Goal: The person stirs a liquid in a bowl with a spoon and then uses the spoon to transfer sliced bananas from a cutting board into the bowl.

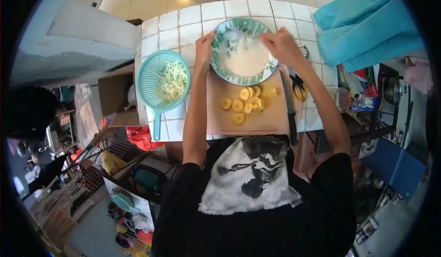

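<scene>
A green-and-white enamel bowl (218,66) holds pale, milky batter (245,61). My left hand (204,49) grips its left rim, thumb on top. My right hand (280,45) is closed over the right side of the bowl; whatever its fingers hold is hidden or blurred. Below the bowl, several yellow banana-like slices (237,105) lie on a tan cutting board (220,126). A knife (289,100) with a dark handle lies along the board's right edge, beside black-and-yellow scissors (299,90).
A turquoise colander (146,80) of shredded cabbage (172,82) stands left on the white tiled counter (188,15). Turquoise cloth (358,31) hangs at the right corner. A cardboard box (112,94) sits left of the counter, and a wire rack (386,105) stands to the right.
</scene>
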Motion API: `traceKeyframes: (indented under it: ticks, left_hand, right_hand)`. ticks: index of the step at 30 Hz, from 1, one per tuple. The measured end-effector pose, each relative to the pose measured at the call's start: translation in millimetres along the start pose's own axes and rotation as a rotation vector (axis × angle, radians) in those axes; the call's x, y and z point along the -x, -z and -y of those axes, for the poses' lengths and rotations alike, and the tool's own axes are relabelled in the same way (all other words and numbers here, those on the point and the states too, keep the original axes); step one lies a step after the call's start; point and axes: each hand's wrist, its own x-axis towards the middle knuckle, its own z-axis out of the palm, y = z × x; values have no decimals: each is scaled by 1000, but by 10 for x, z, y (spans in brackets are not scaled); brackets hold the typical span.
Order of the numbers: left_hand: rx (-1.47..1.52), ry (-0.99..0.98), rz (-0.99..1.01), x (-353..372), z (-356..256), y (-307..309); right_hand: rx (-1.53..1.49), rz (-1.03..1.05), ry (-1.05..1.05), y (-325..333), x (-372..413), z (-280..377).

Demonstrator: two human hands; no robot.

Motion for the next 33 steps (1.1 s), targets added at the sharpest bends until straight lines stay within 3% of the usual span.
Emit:
traceKeyframes:
  ticks: [2,3,5,9,15,17,21,31,33]
  left_hand:
    - [72,17,-3,-38,25,-5]
    - [169,25,15,-14,140,-401]
    - [197,48,4,55,207,-419]
    - [174,38,29,57,215,-419]
    - [207,32,29,36,224,-409]
    - [195,5,-1,9,274,-415]
    - [177,19,4,57,213,-420]
    - [150,32,2,71,174,-398]
    - [180,39,65,81,188,-379]
  right_hand:
    - [-12,106,181,-24,47,107]
    - [73,157,185,337,146,4]
    - [22,119,146,509,205,69]
    - [196,8,58,566,8,-99]
    - [116,114,264,431,198,157]
    - [48,181,145,557,234,145]
    - [127,-68,172,552,341,-80]
    - [77,-98,170,491,402,-174]
    - [102,-84,24,499,377,-180]
